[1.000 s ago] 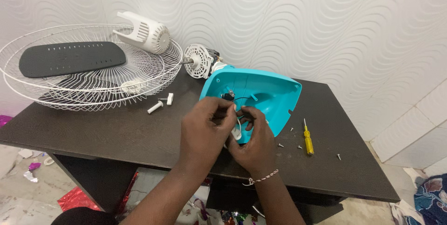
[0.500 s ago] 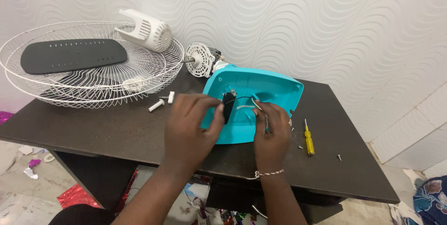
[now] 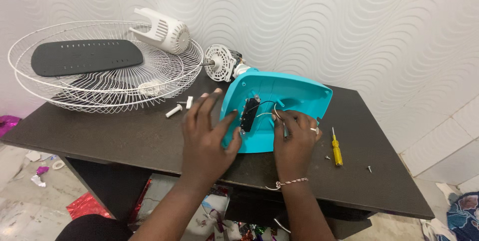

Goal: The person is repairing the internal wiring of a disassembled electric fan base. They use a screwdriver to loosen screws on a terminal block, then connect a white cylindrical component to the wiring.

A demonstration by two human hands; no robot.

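Teal fan base near table edge

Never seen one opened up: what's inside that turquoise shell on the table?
Inside the turquoise shell sits a black switch block with thin wires. The right hand and left hand cover its lower part.

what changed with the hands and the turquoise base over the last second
Both hands came apart: the left hand spread open against the turquoise plastic fan base beside its black switch block; the right hand moved to the white wires. The wire fan guard, yellow screwdriver and table stayed.
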